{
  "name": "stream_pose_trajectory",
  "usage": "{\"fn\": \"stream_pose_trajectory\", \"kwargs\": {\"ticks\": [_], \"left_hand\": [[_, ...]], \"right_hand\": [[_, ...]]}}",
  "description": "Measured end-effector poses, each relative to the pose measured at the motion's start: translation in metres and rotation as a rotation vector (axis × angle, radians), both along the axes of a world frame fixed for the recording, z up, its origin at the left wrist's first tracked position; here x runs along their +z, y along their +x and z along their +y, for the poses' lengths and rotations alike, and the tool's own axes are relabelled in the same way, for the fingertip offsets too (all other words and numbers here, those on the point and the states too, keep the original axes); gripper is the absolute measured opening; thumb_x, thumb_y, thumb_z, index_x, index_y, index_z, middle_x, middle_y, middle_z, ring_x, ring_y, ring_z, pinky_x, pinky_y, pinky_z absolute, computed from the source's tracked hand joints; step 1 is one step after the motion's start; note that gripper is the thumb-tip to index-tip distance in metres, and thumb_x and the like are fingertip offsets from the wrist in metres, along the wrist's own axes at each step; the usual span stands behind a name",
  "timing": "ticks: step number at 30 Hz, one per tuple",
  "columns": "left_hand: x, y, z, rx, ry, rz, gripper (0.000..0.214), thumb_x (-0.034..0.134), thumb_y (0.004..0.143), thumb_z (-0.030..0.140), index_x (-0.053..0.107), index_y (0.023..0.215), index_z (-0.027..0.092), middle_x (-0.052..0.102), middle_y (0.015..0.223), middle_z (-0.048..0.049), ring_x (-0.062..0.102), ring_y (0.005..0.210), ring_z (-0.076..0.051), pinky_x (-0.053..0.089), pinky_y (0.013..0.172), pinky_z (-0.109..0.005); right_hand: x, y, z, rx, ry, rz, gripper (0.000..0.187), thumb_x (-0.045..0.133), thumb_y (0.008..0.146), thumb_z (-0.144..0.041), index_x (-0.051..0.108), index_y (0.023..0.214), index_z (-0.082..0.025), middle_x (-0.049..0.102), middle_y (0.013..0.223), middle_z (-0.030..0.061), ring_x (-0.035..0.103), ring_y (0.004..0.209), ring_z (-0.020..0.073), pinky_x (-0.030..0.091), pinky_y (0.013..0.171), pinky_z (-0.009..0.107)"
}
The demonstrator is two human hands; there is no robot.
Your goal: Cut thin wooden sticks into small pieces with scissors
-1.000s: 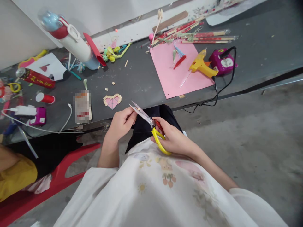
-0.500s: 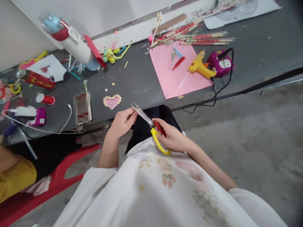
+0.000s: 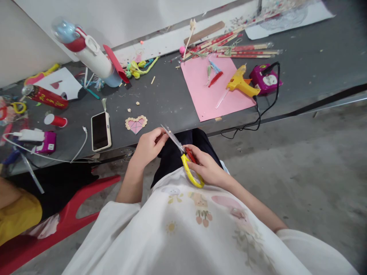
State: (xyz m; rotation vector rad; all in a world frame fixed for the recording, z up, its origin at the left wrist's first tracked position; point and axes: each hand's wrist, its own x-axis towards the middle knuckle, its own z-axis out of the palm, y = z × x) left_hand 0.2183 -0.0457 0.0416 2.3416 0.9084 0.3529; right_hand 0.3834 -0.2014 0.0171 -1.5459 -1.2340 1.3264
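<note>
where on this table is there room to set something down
Widest: the grey tabletop right of the purple socket block, below the white paper. Smaller, speckled with bits: between the pink heart and pink sheet, beyond the scissors. Crowded: the left end, with tumbler, red can, thread spool and smartphone.

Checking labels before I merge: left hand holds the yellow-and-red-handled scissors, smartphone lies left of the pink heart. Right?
One error: the scissors are in the right hand, not the left hand. The head view shows it. The smartphone does lie left of the pink heart.
</note>
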Motion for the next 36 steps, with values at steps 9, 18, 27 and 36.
{"fn": "stream_pose_trajectory", "kwargs": {"ticks": [9,18,27,36], "left_hand": [[0.001,-0.002,-0.002,-0.069,0.16,0.014,0.027,0.042,0.093,0.028,0.061,0.077,0.017,0.062,0.067,-0.0034,0.055,0.063,-0.012,0.04,0.063,-0.023],[0.007,0.0,-0.006,-0.042,0.137,-0.011,0.027,0.042,0.094,0.03,0.06,0.079,0.017,0.061,0.066,-0.0014,0.053,0.059,-0.011,0.039,0.06,-0.021],[0.007,-0.001,-0.008,-0.049,0.093,-0.011,0.027,0.041,0.094,0.031,0.059,0.079,0.018,0.059,0.063,-0.0003,0.052,0.057,-0.01,0.039,0.059,-0.021],[0.006,-0.004,-0.008,-0.04,0.101,-0.006,0.027,0.041,0.094,0.031,0.059,0.08,0.018,0.059,0.063,0.0004,0.052,0.057,-0.01,0.038,0.058,-0.021]], "right_hand": [[0.001,-0.003,-0.002,-0.036,0.032,-0.024,0.05,0.052,0.084,-0.023,0.039,0.131,-0.017,0.061,0.107,0.0074,0.059,0.09,0.0161,0.048,0.083,0.031],[0.007,-0.003,-0.002,0.01,0.084,-0.063,0.05,0.05,0.085,-0.021,0.036,0.133,-0.016,0.059,0.103,0.0067,0.057,0.086,0.0151,0.048,0.08,0.029],[0.01,-0.002,-0.004,0.039,0.08,-0.105,0.052,0.052,0.085,-0.023,0.035,0.134,-0.017,0.059,0.098,0.006,0.056,0.078,0.0149,0.048,0.074,0.029],[0.013,0.0,-0.004,0.065,0.086,-0.133,0.053,0.053,0.084,-0.024,0.036,0.134,-0.015,0.06,0.1,0.0074,0.058,0.079,0.0157,0.048,0.072,0.028]]}}
